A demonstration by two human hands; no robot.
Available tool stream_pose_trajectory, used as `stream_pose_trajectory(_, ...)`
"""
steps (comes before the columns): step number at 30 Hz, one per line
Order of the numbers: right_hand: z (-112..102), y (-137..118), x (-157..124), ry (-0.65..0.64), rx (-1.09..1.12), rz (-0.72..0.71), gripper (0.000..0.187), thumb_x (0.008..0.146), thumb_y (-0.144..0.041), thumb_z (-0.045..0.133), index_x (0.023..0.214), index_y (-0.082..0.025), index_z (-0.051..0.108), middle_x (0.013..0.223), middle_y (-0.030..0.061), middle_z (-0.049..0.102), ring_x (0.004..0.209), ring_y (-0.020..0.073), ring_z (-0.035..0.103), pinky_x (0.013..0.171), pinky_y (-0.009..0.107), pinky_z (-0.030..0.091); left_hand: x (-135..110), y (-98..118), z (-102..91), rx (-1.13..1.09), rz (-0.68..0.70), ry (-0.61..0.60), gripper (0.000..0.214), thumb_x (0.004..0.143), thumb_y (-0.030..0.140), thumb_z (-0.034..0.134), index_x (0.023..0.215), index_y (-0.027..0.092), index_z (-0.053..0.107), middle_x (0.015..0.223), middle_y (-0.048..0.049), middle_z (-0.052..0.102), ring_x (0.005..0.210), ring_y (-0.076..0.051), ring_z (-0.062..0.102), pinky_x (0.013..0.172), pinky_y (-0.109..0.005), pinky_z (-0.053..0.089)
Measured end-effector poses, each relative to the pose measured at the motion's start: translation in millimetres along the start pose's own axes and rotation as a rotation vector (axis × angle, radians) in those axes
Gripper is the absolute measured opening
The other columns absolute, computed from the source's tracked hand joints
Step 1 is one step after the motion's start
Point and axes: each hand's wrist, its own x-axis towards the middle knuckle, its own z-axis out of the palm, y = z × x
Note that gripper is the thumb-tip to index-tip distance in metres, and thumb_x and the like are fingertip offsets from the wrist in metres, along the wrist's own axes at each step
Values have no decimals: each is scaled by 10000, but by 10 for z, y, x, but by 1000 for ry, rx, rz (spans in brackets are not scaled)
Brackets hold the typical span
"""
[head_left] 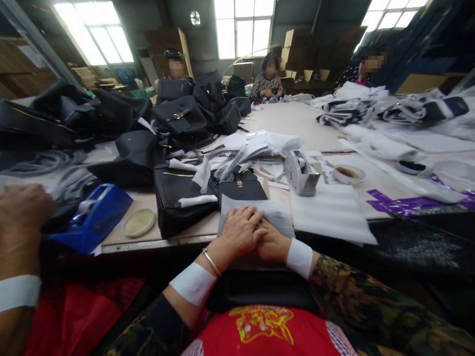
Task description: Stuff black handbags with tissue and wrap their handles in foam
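My left hand (240,231), with a bracelet at its wrist, lies flat with fingers stretched out across my right hand (275,242). My right hand looks flat as well, though most of its fingers are hidden under the left. Both rest on a thin white sheet (227,206) at the table's front edge. A black bag flap with a gold clasp (239,184) shows just beyond the sheet. Left of it a black handbag (181,212) with a gold zip lies on the table, a white wrapped handle across it. A black part sits below my hands, near my lap.
A grey tape dispenser (301,174), a foam sheet (330,212) and a dish of brown stuff (349,174) are to the right. A blue tape dispenser (94,217) and round dish (139,222) are left, near another person's hand (25,207). Black bags (180,116) pile behind.
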Motion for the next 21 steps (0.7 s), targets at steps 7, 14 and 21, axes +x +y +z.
stream_pose_trajectory(7, -251, 201, -595, 238, -146, 348, 450, 994, -344, 514, 1386, -136, 586, 1466, 193, 553, 1409, 367, 443, 1144, 578, 343, -80, -18, -5, 107, -76, -19, 644, 987, 612, 400, 1517, 247, 439, 1548, -132, 489, 1426, -354, 412, 1154, -586, 305)
stream_pose_trajectory(14, -211, 511, -490, 303, 2, 701, 578, 986, -455, 471, 1373, -34, 556, 1264, 253, 665, 1178, 352, 642, 997, 477, 529, -53, 116, 111, 205, -215, 7, 776, 929, 695, 431, 1538, 214, 422, 1560, -219, 440, 1455, -441, 338, 1157, -671, 204)
stream_pose_trajectory(21, -66, 683, -231, 319, 9, 621, 430, 971, -303, 462, 1281, -63, 640, 1219, 207, 711, 1121, 300, 685, 996, 407, 536, -62, 79, 148, 213, -305, -24, 829, 913, 739, 396, 1539, 197, 426, 1575, -227, 415, 1461, -443, 330, 1146, -671, 237)
